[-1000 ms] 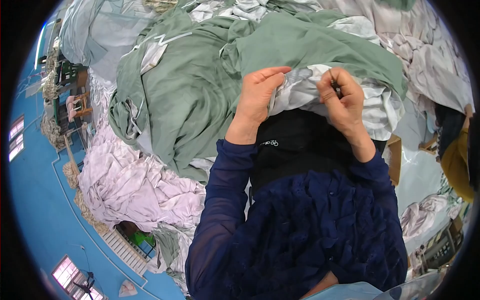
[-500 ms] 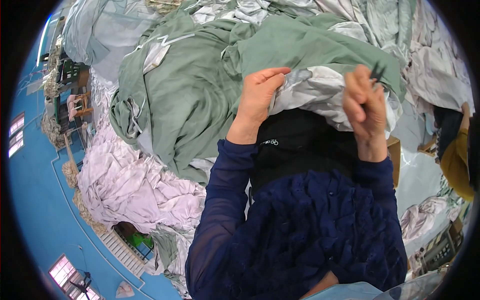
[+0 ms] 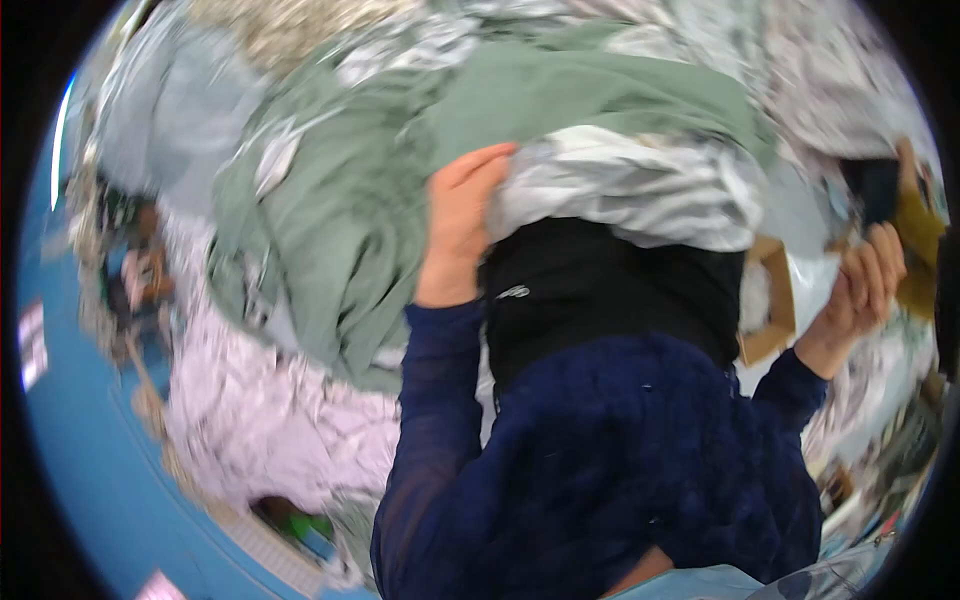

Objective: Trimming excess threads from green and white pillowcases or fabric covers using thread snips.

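Observation:
A big sage-green cloth (image 3: 590, 95) with a pale grey-and-white patterned side (image 3: 625, 185) is heaped before me and reaches over my lap. My left hand (image 3: 462, 220) pinches the edge of this cloth between thumb and fingers, at the left end of the pale part. Out to the right, away from the cloth, my right hand (image 3: 860, 285) is raised with its fingers curled together, blurred by motion. What it holds, if anything, is hidden. A black apron (image 3: 610, 290) covers my lap below the cloth.
Pinkish-white crumpled cloth (image 3: 270, 410) lies at the left, with pale blue-grey cloth (image 3: 180, 110) farther back. An open cardboard box (image 3: 768, 305) stands right of my lap. At the far right another person's mustard-coloured clothing (image 3: 918, 235) shows. A blue wall or floor (image 3: 75, 480) fills the left rim.
My right hand has swung right, away from the cloth; the small dark pointed tool in it no longer shows. My left hand, still gripping the cloth edge, appears slightly farther left as the view shifted.

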### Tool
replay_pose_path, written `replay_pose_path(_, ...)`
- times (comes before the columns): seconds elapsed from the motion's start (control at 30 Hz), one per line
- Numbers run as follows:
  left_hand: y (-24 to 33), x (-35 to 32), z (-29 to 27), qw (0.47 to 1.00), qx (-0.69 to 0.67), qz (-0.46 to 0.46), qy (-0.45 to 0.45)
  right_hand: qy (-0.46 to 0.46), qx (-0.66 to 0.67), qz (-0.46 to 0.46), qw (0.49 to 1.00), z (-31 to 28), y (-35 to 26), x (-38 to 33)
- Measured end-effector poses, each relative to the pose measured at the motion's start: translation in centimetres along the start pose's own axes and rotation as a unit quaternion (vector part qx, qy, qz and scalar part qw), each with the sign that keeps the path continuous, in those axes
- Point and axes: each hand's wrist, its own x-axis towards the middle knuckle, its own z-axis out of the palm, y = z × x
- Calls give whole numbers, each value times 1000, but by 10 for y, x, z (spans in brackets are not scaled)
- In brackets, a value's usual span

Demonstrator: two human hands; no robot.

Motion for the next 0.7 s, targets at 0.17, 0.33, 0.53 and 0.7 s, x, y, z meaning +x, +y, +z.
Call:
replay_pose_path(0.17, -6, -4, -14, 999, 47, -5, -2, 260, -381, -10, 887, -54, -57, -75)
replay_pose_path(0.33, -3, 3, -10, 997, 40, -37, -54, 487, -540, -8, 686, -129, -107, -189)
replay_pose_path(0.53, -1, 5, -10, 997, 50, -39, -53, 586, -605, -33, 539, -203, -135, -282)
replay_pose_path(0.7, 2, 4, 1, 997, 51, -15, -54, 521, -728, -33, 444, -259, -167, -325)
